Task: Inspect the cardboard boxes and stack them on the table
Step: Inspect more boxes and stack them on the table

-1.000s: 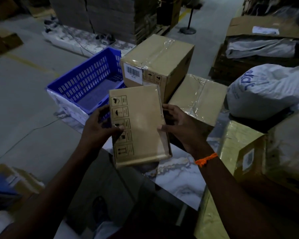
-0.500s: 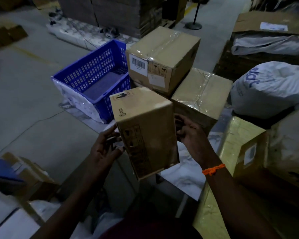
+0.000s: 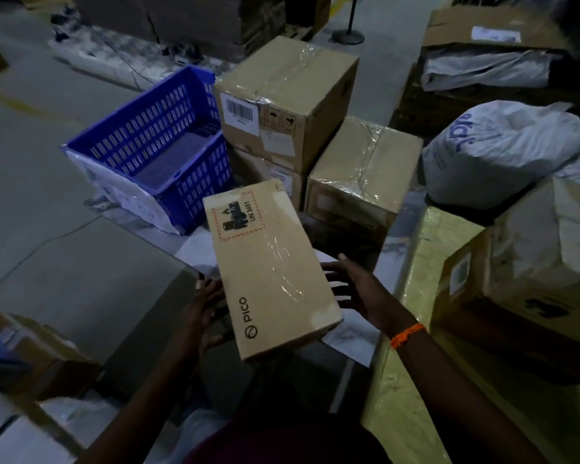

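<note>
Cardboard, brown and wrapped in clear film: a small flat box is held in the air just in front of and to the right of the blue crate, over the near edge of the marble table. Its broad face is up, showing a battery hazard label marked UN 3481 at the end nearer the crate and the word PICO at the far end. The left hand supports the long side on the crate's side; its fingertips are hidden beneath the box, so whether they curl cannot be told. The right hand lies against the opposite long side, fingers spread and straight, pressing rather than gripping. The hands are apart, with the box between them. Just right of the crate is a stack of two larger boxes, with a low box beyond it. The step appears to be inspection, with stacking not yet done. To do it well, turn the box slowly so each face catches the dim light. Check corners, seams and label for dents or tears. Keep both palms square, since the film looks slippery, then set it down flat with edges aligned, right of the crate.
</note>
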A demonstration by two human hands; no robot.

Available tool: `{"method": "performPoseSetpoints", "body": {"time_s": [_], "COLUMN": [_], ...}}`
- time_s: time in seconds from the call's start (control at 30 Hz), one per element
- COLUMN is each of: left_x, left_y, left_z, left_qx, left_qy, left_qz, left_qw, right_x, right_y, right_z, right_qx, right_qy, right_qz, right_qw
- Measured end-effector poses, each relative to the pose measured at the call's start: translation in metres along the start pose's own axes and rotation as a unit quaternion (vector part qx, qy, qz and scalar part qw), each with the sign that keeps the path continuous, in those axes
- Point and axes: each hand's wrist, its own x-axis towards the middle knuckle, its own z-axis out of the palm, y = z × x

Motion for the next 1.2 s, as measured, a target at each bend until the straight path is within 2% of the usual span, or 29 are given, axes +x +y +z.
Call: {"method": "performPoseSetpoints", "body": {"time_s": [0.2,0.37,0.47,0.6,0.7,0.97,1.1,1.2], "left_x": [0.02,0.065,0.089,0.099,0.095,0.065,0.047,0.038], "left_y": [0.01,0.058,0.085,0.103,0.106,0.145,0.162,0.156], "left_z": [-0.01,-0.023,-0.025,-0.016,-0.01,-0.008,0.0,0.008], "left_qx": [0.007,0.027,0.039,0.055,0.066,0.035,-0.023,-0.034], "left_qy": [-0.007,0.025,0.016,-0.029,-0.047,-0.017,-0.014,-0.013], "left_qz": [-0.001,0.037,0.033,0.003,0.017,0.089,0.136,0.153], "left_qw": [1.0,0.999,0.999,0.998,0.997,0.995,0.99,0.988], "right_x": [0.022,0.058,0.076,0.087,0.088,0.072,0.063,0.055], "right_y": [-0.022,-0.079,-0.114,-0.128,-0.127,-0.151,-0.159,-0.156], "right_z": [0.002,0.006,0.015,0.04,0.052,0.052,0.047,0.043], "right_qx": [0.031,0.123,0.125,0.038,0.007,0.118,0.151,0.172], "right_qy": [0.012,0.039,0.052,0.015,0.003,-0.072,-0.085,-0.069], "right_qz": [-0.005,-0.024,-0.022,0.001,-0.003,-0.069,-0.12,-0.124], "right_qw": [0.999,0.991,0.991,0.999,1.0,0.988,0.978,0.975]}}
